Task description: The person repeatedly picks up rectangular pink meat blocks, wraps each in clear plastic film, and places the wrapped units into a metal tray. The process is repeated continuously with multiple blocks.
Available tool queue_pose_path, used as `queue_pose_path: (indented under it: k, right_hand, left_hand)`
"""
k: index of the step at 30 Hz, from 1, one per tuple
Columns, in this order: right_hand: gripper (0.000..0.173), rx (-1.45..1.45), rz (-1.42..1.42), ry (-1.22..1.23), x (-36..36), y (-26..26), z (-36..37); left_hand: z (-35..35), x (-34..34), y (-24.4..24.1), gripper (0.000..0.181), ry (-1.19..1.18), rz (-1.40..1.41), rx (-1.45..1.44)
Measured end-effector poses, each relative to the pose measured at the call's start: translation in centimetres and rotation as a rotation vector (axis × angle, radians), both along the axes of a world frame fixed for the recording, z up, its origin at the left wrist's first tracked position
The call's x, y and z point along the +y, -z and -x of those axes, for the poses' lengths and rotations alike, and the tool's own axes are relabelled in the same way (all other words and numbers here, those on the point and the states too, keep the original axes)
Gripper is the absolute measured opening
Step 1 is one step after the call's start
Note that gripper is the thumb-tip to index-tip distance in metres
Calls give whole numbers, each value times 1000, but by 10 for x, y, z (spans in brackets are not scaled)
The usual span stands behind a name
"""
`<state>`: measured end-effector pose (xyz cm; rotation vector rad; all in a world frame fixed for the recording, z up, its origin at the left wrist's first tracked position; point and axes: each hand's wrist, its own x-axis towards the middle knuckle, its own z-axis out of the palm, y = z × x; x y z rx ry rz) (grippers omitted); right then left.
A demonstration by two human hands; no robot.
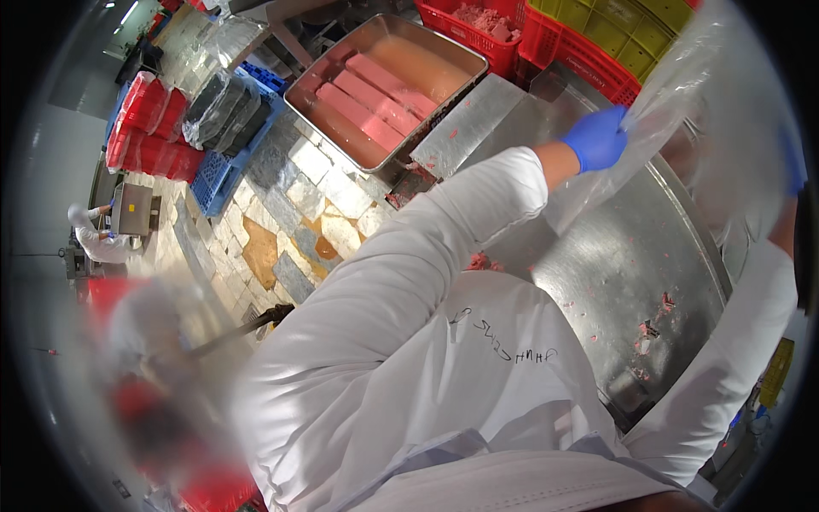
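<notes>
My left hand (596, 141), in a blue glove, grips the edge of a clear plastic sheet or bag (678, 109). The film hangs from it, raised over a stainless steel table (614, 256) strewn with pink meat scraps (667, 302). At the right rim of the picture, my gloved right hand (793, 160) shows only in part, blurred, against the far side of the film; its fingers are hidden. Beyond my left forearm stands a steel tub (369, 168) with long pink meat blocks (374, 99) lying in brownish liquid.
Red crates (441, 22), one with pink meat, and yellow crates (614, 38) stand behind the table. Wrapped red crates (153, 121) rest near a blue pallet (221, 173) on the wet stone floor (320, 173). A co-worker (99, 237) is far left; a blurred person (144, 326) is closer.
</notes>
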<state>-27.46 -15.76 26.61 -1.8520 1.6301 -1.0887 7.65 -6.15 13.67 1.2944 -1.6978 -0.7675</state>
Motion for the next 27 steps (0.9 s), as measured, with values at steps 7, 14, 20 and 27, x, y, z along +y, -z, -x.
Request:
queue_pose_path:
  k: [7, 14, 20, 27]
  right_hand:
    - [76, -544, -710, -257, 64, 163, -148]
    - [52, -84, -524, -629, 191, 231, -139]
    - [34, 670, -401, -554, 256, 164, -154]
    - [21, 900, -113, -173, 251, 143, -62]
  left_hand:
    - [39, 111, 52, 38, 432, -184, -433]
    - [3, 149, 71, 35, 72, 659, -537]
    - [-37, 126, 132, 15, 103, 168, -717]
    - [-127, 121, 117, 15, -28, 466, -813]
